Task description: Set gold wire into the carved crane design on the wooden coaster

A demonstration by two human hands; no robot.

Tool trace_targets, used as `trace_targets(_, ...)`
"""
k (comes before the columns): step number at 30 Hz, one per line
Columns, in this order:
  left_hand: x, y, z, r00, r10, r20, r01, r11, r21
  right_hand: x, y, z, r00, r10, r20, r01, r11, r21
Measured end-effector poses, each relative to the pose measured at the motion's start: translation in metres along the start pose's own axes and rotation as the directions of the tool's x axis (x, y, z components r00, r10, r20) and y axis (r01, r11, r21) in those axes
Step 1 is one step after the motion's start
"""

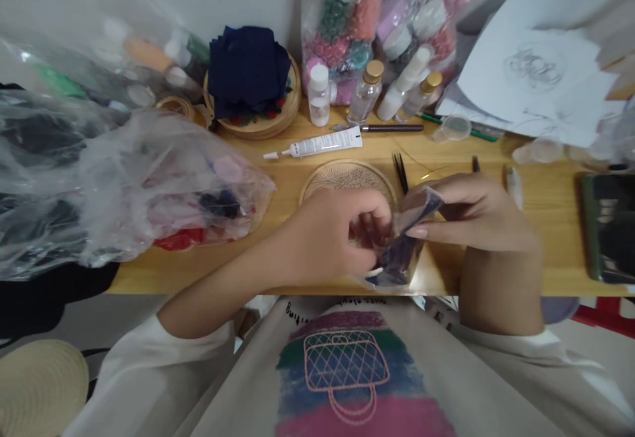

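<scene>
My left hand (330, 235) and my right hand (473, 212) meet over the front edge of a wooden table (278, 179). Between them they hold a small clear plastic bag (404, 248) with dark blue-purple contents. The left fingers reach into or pinch the bag's mouth; the right thumb and fingers grip its upper edge. A round wooden hoop (347, 176) lies just behind the hands, partly hidden by them. Black tweezers (399, 171) rest next to the hoop.
A white glue tube (320, 144) lies behind the hoop. Small bottles (364, 93) and a bag of coloured beads (377, 20) stand at the back. A big plastic bag (124, 186) fills the left. Papers (536, 86) and a phone (610, 225) lie right.
</scene>
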State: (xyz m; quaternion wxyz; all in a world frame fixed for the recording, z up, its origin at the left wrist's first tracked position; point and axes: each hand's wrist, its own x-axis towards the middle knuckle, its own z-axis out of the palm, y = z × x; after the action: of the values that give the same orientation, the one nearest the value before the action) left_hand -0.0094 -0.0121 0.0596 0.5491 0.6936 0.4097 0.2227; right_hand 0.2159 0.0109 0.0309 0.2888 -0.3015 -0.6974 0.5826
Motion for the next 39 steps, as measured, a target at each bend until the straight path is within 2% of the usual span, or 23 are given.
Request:
trace_targets(3,-0.001,0.018,0.002,0.999,0.026,-0.017,-0.023,0.986,0.162,-0.005,-0.012,-0.001,0.995,-0.093,0.047,0.094,0.996,-0.009)
trace_targets(6,-0.003,0.034,0.003,0.996,0.06,0.059,-0.077,0.934,0.349,-0.011,-0.028,-0.003,0.977,-0.152,0.147,0.159,0.987,-0.037)
trace_targets(10,-0.009,0.046,0.005,0.969,0.173,0.174,-0.241,0.796,0.555,-0.017,-0.048,-0.005,0.939,-0.183,0.291,0.213,0.974,-0.075)
trace_targets(13,-0.011,0.051,0.008,0.939,0.242,0.243,-0.343,0.676,0.653,-0.019,-0.055,-0.005,0.931,-0.183,0.315,0.228,0.967,-0.111)
trace_targets(16,-0.012,0.054,0.011,0.927,0.25,0.28,-0.376,0.612,0.696,-0.023,-0.058,-0.004,0.933,-0.163,0.321,0.218,0.966,-0.141)
trace_targets(20,-0.013,0.055,0.013,0.924,0.257,0.283,-0.382,0.576,0.723,-0.029,-0.058,-0.003,0.94,-0.156,0.303,0.226,0.951,-0.21)
trace_targets(24,-0.014,0.056,0.013,0.928,0.251,0.276,-0.373,0.581,0.723,-0.033,-0.057,-0.004,0.946,-0.148,0.287,0.235,0.925,-0.299)
trace_targets(39,-0.016,0.057,0.014,0.931,0.274,0.243,-0.359,0.56,0.747,-0.036,-0.056,-0.004,0.94,-0.162,0.301,0.262,0.907,-0.329)
